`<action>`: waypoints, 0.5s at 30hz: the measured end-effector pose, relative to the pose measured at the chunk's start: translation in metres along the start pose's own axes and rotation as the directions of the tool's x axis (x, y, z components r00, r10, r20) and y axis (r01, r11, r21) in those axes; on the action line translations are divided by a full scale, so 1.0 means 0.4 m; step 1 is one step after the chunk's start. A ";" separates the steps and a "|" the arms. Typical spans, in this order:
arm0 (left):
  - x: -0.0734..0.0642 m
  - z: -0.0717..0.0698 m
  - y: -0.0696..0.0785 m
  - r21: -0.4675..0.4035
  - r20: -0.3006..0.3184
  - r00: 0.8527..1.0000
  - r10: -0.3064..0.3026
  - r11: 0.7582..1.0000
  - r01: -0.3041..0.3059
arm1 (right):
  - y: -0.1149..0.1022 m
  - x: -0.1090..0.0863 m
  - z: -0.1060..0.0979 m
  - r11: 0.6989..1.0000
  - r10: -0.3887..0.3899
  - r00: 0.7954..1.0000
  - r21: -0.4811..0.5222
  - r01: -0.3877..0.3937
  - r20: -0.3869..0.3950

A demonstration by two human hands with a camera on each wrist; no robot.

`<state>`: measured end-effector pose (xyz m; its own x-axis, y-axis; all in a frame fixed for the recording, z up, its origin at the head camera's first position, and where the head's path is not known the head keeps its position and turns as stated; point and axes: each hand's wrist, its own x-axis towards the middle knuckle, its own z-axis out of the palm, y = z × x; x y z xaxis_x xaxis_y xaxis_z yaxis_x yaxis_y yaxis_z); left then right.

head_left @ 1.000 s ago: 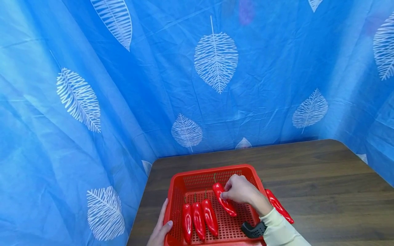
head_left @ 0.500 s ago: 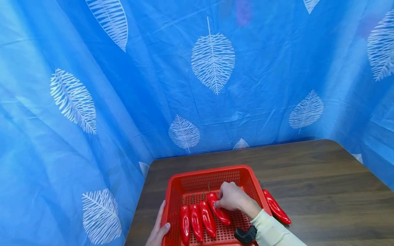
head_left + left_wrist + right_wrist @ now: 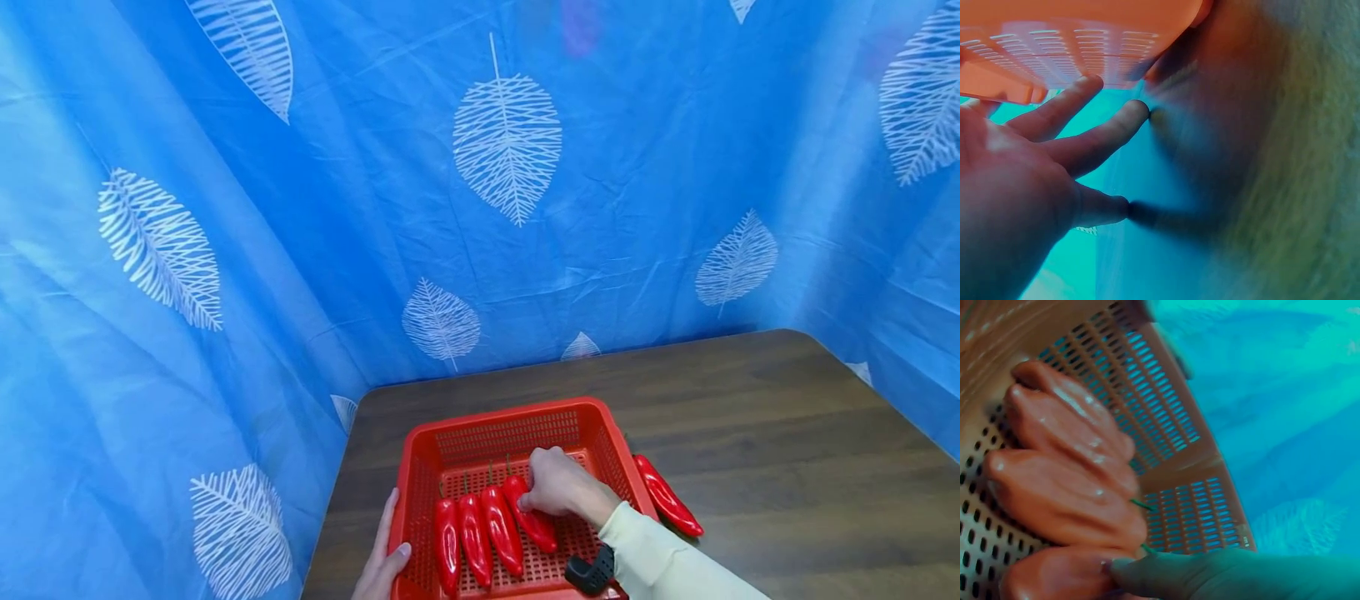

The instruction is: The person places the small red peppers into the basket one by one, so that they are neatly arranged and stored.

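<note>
A red plastic basket (image 3: 517, 417) with slotted walls stands on the wooden table. Inside, three glossy red chili peppers (image 3: 474, 540) with green stems lie side by side. Just right of them lies another red chili pepper (image 3: 536, 527), which my right hand (image 3: 558, 483) holds near its stem end; the far fingers are hidden behind the hand. In the right wrist view one digit presses on this chili pepper (image 3: 1060, 575). My left hand (image 3: 384, 554) rests along the basket's left outer wall, its fingers spread and straight in the left wrist view, touching the wall (image 3: 1079, 53).
One more red chili pepper (image 3: 669, 497) lies on the table (image 3: 750, 425) against the basket's right outer side. A blue curtain (image 3: 360, 208) with white leaf prints hangs behind and to the left. A black band (image 3: 591, 571) sits at my right wrist.
My right hand has moved left and down with the chili pepper, laying it close beside the row of three. The left hand stays at the basket's side. The head view shifts slightly.
</note>
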<state>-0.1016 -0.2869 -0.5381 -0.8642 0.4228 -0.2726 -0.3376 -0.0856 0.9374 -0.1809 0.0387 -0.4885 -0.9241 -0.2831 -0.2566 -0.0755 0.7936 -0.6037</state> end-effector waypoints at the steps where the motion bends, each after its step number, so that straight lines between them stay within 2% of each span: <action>1: 0.000 0.000 0.001 -0.006 -0.006 1.000 -0.006 1.000 0.006 | -0.002 0.002 0.003 1.000 -0.006 1.000 -0.014 0.006 -0.008; 6: 0.001 -0.002 0.002 -0.010 -0.010 1.000 -0.004 1.000 0.004 | -0.009 0.007 0.008 0.999 -0.001 1.000 -0.044 0.001 -0.008; 10: 0.002 -0.003 -0.001 0.009 0.003 1.000 0.024 1.000 -0.024 | -0.009 0.006 0.003 0.999 0.026 0.999 -0.031 -0.025 0.027; 15: 0.005 -0.004 -0.001 -0.006 0.014 1.000 0.024 1.000 -0.024 | -0.007 0.004 -0.009 0.999 0.053 0.999 -0.012 -0.053 0.012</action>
<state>-0.1038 -0.2875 -0.5395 -0.8667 0.4332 -0.2472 -0.3194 -0.1013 0.9422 -0.1833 0.0378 -0.4845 -0.9223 -0.2468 -0.2975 -0.0307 0.8140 -0.5800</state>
